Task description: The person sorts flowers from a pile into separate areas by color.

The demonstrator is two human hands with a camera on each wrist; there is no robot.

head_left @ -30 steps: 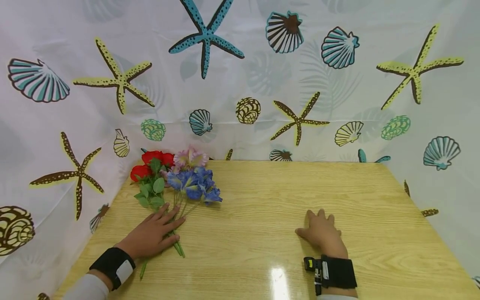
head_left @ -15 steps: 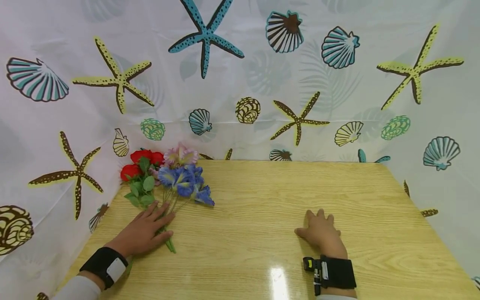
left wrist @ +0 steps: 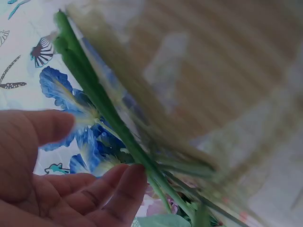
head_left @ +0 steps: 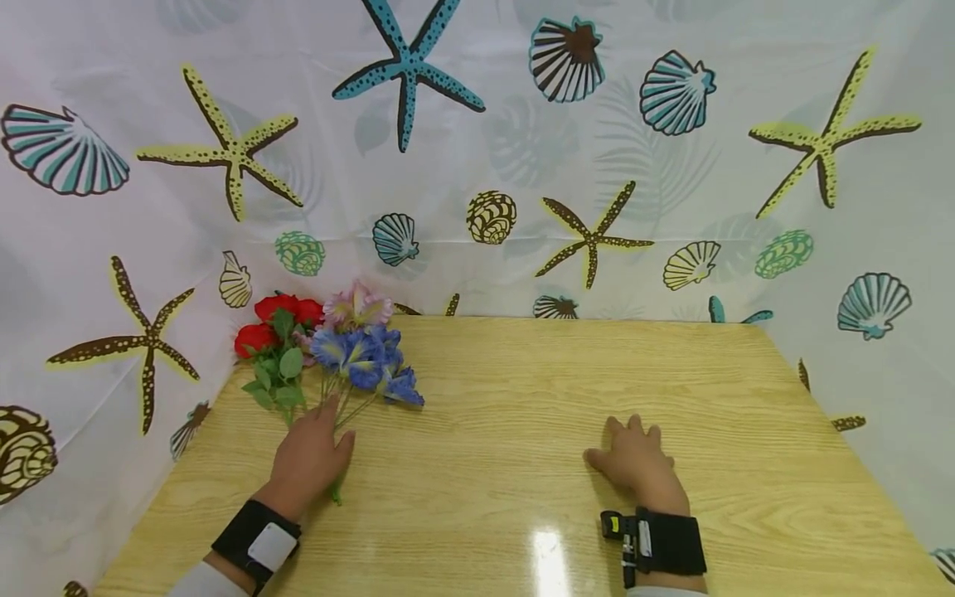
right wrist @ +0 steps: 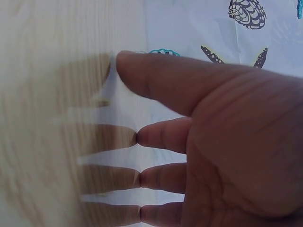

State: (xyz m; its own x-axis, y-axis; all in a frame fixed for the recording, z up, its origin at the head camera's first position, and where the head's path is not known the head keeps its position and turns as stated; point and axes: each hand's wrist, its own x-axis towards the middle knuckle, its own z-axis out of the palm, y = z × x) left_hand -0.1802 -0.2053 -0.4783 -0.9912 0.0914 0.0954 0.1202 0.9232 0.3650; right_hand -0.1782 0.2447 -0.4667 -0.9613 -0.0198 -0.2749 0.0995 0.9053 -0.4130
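A bunch of artificial flowers [head_left: 336, 352] with red, pink and blue blooms lies at the table's back left corner. My left hand [head_left: 312, 454] rests over its green stems [head_left: 337, 491], fingers pointing towards the blooms. In the left wrist view the left hand [left wrist: 97, 150] has relaxed, slightly bent fingers [left wrist: 118, 182]. Their tips touch a green stem [left wrist: 111, 120], with blue petals [left wrist: 71, 101] beyond. My right hand [head_left: 632, 456] lies flat on the wooden table [head_left: 522, 390], holding nothing. The right wrist view shows the right hand [right wrist: 130, 99] with spread fingers [right wrist: 161, 135] against the wood.
A white curtain [head_left: 477, 157] printed with starfish and shells hangs close behind the table and along both sides. The flower heads reach the curtain at the left. A black band sits on each wrist.
The left hand slid the bunch left and back towards the curtain. Its wrist then swung right, so the fingers now point straight ahead. The right hand stayed put.
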